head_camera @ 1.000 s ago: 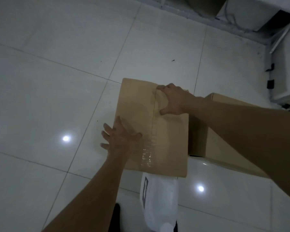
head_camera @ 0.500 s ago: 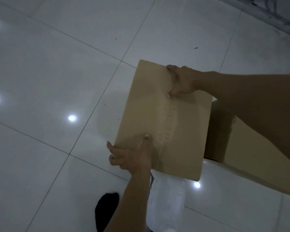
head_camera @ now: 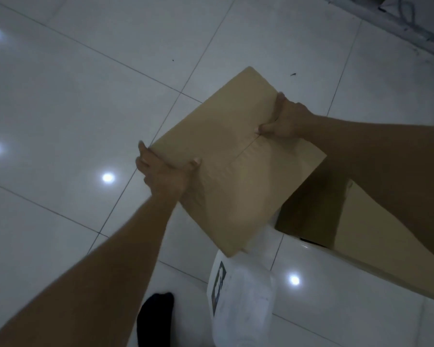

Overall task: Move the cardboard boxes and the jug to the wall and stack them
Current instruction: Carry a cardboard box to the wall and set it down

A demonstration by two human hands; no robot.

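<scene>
I hold a brown cardboard box (head_camera: 238, 169) off the white tiled floor, its taped top facing me and turned diagonally. My left hand (head_camera: 163, 171) grips its near-left edge, thumb on top. My right hand (head_camera: 285, 118) grips the far-right edge, thumb pressed on the top. A second, larger cardboard box (head_camera: 336, 221) stands on the floor to the right, partly behind my right forearm. A white plastic jug (head_camera: 241, 301) with a dark label stands on the floor just below the held box.
The floor (head_camera: 73, 108) is glossy white tile with bright light reflections. A dark foot (head_camera: 156, 319) shows at the bottom, left of the jug. A wall base with grey fittings (head_camera: 411, 31) runs across the top right corner.
The box has come up off the floor and rotated diagonally. My left hand moved from lying flat on top to gripping the near edge. The view swung left.
</scene>
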